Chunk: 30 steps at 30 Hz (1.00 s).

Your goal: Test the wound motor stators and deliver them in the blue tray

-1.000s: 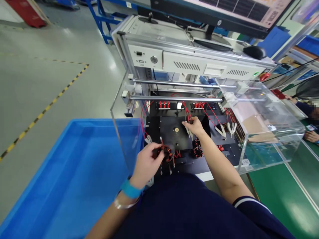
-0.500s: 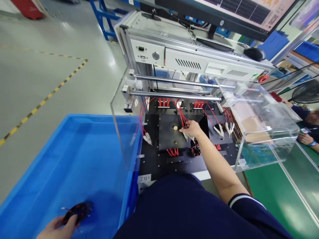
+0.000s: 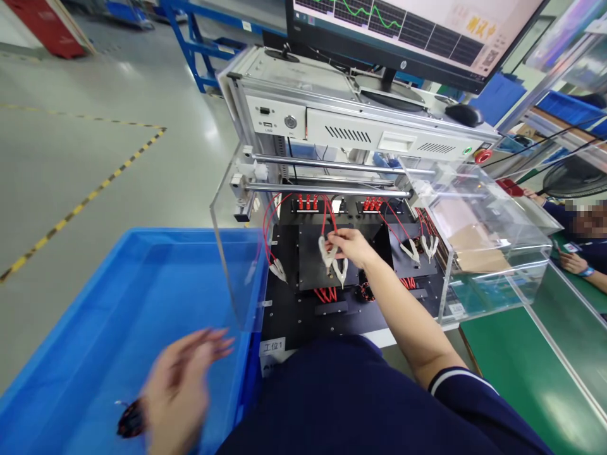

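The left hand point(image 3: 183, 382), blurred, is open above the blue tub point(image 3: 102, 322), fingers extended. A dark wound coil point(image 3: 129, 421) lies in the tub, partly hidden by this hand. Right of the tub, over a black panel point(image 3: 310, 268), the right hand point(image 3: 348, 245) grips a white clip point(image 3: 325, 254) with red wire; whether it also holds the lower white clip point(image 3: 340, 274) just beside, I cannot tell. Another coil point(image 3: 367, 292) sits farther right of the tub, near the right forearm.
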Tool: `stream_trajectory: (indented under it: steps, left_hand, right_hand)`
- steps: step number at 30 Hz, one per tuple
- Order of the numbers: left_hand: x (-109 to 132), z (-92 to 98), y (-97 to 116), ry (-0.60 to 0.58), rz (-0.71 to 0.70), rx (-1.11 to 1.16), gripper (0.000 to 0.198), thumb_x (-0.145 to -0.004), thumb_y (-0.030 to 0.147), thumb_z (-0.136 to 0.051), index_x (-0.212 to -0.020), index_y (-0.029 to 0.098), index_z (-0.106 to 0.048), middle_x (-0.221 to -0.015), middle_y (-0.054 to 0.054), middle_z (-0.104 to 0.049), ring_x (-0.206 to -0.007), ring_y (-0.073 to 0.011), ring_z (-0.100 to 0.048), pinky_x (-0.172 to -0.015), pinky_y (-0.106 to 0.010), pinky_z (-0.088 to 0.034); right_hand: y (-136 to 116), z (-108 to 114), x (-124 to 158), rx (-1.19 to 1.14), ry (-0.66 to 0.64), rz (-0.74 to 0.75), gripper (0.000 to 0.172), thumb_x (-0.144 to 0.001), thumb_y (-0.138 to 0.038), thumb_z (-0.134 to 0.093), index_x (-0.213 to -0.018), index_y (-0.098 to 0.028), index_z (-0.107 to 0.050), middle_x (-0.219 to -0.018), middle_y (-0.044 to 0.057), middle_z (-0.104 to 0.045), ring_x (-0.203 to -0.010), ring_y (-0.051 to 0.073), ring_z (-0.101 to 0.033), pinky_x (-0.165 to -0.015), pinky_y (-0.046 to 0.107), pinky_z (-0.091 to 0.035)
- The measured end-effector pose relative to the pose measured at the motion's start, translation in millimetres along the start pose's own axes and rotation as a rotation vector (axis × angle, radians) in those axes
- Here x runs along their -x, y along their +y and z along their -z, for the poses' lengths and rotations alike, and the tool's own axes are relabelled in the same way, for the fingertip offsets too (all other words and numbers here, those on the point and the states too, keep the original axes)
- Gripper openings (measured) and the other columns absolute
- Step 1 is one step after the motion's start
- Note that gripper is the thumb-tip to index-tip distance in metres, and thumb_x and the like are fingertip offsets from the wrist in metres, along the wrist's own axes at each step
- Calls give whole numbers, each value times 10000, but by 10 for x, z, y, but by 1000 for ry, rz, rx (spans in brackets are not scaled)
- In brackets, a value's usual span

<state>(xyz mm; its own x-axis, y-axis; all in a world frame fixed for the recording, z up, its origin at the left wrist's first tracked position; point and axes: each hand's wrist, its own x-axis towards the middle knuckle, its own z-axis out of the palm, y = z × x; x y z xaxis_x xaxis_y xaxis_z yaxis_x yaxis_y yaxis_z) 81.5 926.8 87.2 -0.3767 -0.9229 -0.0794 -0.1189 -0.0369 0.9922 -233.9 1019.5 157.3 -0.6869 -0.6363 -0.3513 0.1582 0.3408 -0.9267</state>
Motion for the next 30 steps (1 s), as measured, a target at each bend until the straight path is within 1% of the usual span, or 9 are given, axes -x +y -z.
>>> stream_trajectory:
  steps: [3,5,8,13,16,19,23,26,30]
  left_hand:
    - [-73,-967,243,-431,215,319,590,-743,505,-658,-1241,259,-460,-1275,-134,-545,-1011,-278,-631,-781,-430,-575]
    - [-187,-1480,285,-481,303,357,671,-759,410,-688,-1312,221,-357,-1279,-169,-520,-989,-250,-637,-745,-387,-579]
    - [-361,-1894,168,-448,364,333,677,-731,298,-735,-1278,164,-359,-1030,-126,-611,-869,-203,-647,-627,-291,-561]
    - [-535,-2066,-97,-437,21,-71,581,-694,318,-741,-1173,137,-466,-823,-27,-574,-642,-138,-591,-610,-279,-521]
    - [-606,-2130,-111,-405,-304,-449,596,-617,364,-784,-1116,174,-518,-928,-60,-568,-740,-197,-614,-686,-325,-510]
    - [-696,-2178,-67,-389,-439,-660,443,-622,358,-761,-989,198,-571,-984,-78,-565,-780,-232,-615,-665,-329,-486]
    - [-836,-2160,9,-426,-339,-528,158,-633,258,-700,-708,186,-580,-663,-9,-580,-620,-176,-581,-615,-280,-450]
    - [-899,-2133,130,-434,-167,-265,118,-621,228,-665,-637,164,-566,-562,6,-559,-524,-139,-538,-545,-250,-430]
    - [-913,-2228,415,-507,79,52,180,-668,276,-660,-712,132,-562,-486,25,-510,-416,-104,-468,-417,-201,-349]
  right_hand:
    - [101,-168,15,206,-90,91,127,-852,-249,-541,-911,-150,-593,-856,48,-667,-783,135,-654,-700,275,-556]
    - [233,-142,14,440,68,244,189,-844,-249,-536,-988,-149,-605,-939,61,-658,-861,145,-640,-816,299,-534]
    - [484,33,34,759,393,357,389,-799,-201,-516,-1183,-145,-541,-1152,103,-572,-1019,177,-584,-948,327,-468]
    - [798,157,167,1072,369,226,771,-655,-344,-667,-1354,-180,-384,-1250,133,-436,-1150,273,-463,-939,394,-455]
    - [814,112,199,1128,355,203,794,-680,-358,-659,-1380,-186,-327,-1235,139,-434,-1114,277,-471,-900,396,-469]
    - [756,160,155,1170,349,133,727,-656,-290,-678,-1313,-179,-390,-1199,140,-465,-1093,283,-497,-868,377,-483]
    - [660,388,12,1054,488,24,381,-699,-207,-621,-1065,-154,-531,-1138,147,-531,-1002,263,-571,-845,373,-485]
    - [524,489,-113,598,487,-68,155,-779,-224,-567,-917,-157,-551,-899,89,-602,-741,176,-608,-698,318,-501]
    - [184,411,-239,137,271,-6,262,-780,-402,-636,-800,-163,-531,-651,-5,-516,-508,78,-456,-471,215,-403]
